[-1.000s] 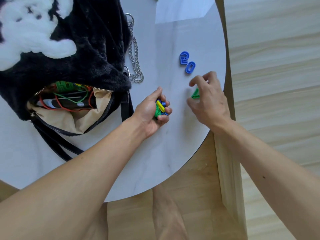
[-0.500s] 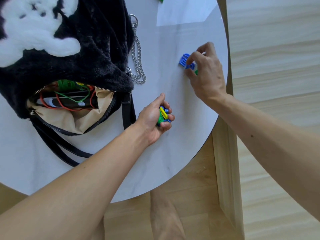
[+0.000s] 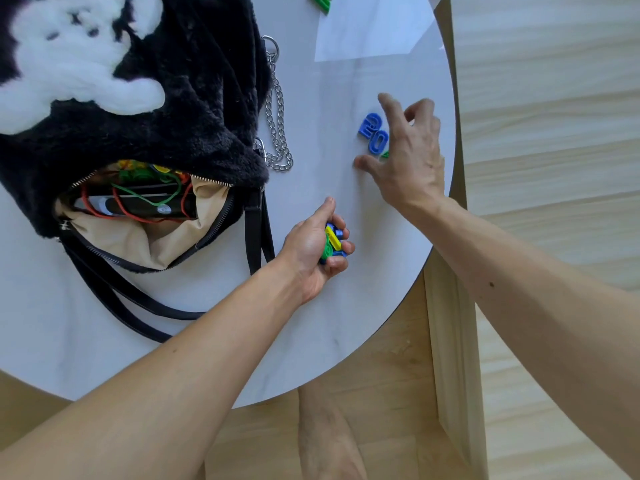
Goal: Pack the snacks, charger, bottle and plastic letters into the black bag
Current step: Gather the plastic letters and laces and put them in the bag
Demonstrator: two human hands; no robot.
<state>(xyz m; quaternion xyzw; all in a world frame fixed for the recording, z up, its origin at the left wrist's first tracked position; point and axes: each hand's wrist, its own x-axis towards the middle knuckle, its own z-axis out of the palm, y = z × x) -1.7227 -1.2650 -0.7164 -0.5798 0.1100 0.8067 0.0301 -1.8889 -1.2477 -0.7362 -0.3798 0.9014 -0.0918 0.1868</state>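
The black furry bag (image 3: pixel 194 98) lies at the table's left with its zip mouth (image 3: pixel 138 216) open toward me. Inside show beige lining, a dark item and red and green cords. My left hand (image 3: pixel 311 247) rests just right of the bag's straps, closed around several plastic letters (image 3: pixel 333 239), yellow, blue and green. My right hand (image 3: pixel 408 157) hovers with fingers spread over two blue letters (image 3: pixel 372 133) near the table's right edge. A green letter (image 3: pixel 385 154) peeks out by its palm; whether the hand grips it is unclear.
The round white table (image 3: pixel 346 323) ends close to my right hand. A metal chain (image 3: pixel 277 133) trails from the bag toward the blue letters. Another green piece (image 3: pixel 322 1) sits at the far edge. Below are wooden floor, a wooden post (image 3: pixel 450 341) and my foot (image 3: pixel 329 438).
My right hand took the green letter near the edge, carried it up to the two blue letters, and has now spread its fingers over them. My left hand stayed put with its letters.
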